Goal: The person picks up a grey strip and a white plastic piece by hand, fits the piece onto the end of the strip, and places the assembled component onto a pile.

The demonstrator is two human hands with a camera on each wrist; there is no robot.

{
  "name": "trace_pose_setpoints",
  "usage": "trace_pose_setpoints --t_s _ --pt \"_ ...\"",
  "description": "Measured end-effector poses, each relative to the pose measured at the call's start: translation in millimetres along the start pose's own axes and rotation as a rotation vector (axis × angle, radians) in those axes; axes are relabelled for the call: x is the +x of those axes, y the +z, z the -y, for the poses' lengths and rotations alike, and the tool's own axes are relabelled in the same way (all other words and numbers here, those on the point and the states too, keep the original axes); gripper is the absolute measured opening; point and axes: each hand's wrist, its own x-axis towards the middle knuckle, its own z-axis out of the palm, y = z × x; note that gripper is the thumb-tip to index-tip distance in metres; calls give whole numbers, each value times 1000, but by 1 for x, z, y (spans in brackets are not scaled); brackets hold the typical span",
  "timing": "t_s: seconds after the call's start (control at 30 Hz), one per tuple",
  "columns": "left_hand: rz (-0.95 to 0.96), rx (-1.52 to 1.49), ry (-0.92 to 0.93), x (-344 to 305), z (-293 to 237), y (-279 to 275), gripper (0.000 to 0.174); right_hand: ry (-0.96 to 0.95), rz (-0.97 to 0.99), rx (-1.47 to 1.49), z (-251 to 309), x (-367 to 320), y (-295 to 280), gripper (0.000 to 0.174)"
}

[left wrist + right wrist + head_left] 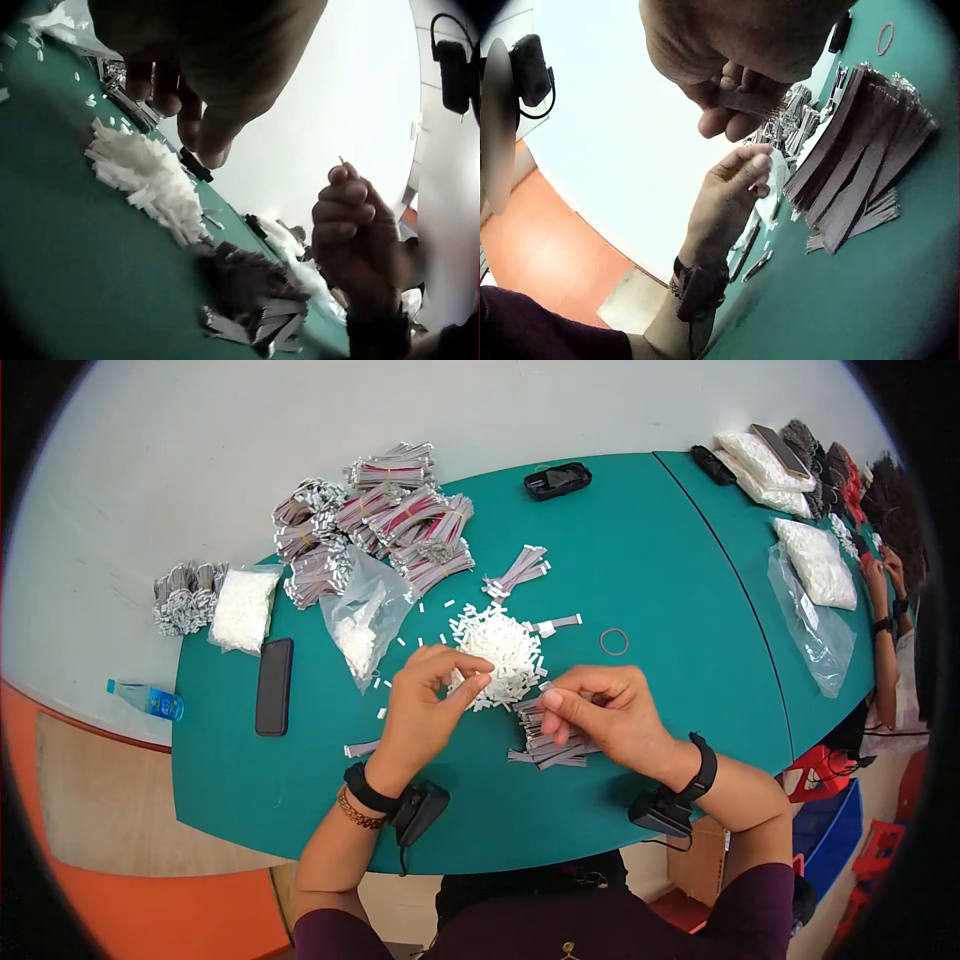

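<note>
My right hand [610, 715] pinches a short grey flat ribbon cable [742, 101] between thumb and fingers. Its bare metal end [545, 686] pokes out past the fingertips. Over the left edge of a heap of small white connector housings [505, 645], my left hand [425, 695] is held with thumb and index tips close together. I cannot tell whether a housing sits between those tips. Beneath the right hand lies a stack of grey ribbon cables [862, 150] with bare metal ends.
Bundled cables [410, 510] are piled at the back left, beside a clear bag of housings [355, 640]. A black phone [274, 687] lies at the left. Finished-looking cables [517, 573] and a red rubber band [614, 642] lie past the heap. Another person's arms [882, 630] show at the right.
</note>
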Motion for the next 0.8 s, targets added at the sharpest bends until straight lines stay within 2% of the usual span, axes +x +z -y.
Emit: trace_pose_setpoints --t_s 0.1,0.3,0.5,0.6,0.7,0.8 --pt "8 159 141 0 14 13 12 -17 -18 7 1 2 -3 15" --pt "-41 298 248 8 8 29 15 -23 -43 -5 3 5 -9 16" --pt "-11 390 298 15 3 37 9 -15 -38 10 3 5 -10 17" --pt "-43 347 312 17 6 37 11 -11 -42 6 4 6 -11 17" --pt "-112 198 268 21 1 32 6 -7 -46 7 4 5 -12 17" --pt "-17 -143 -55 21 -9 21 4 -10 -45 12 2 7 -12 17"
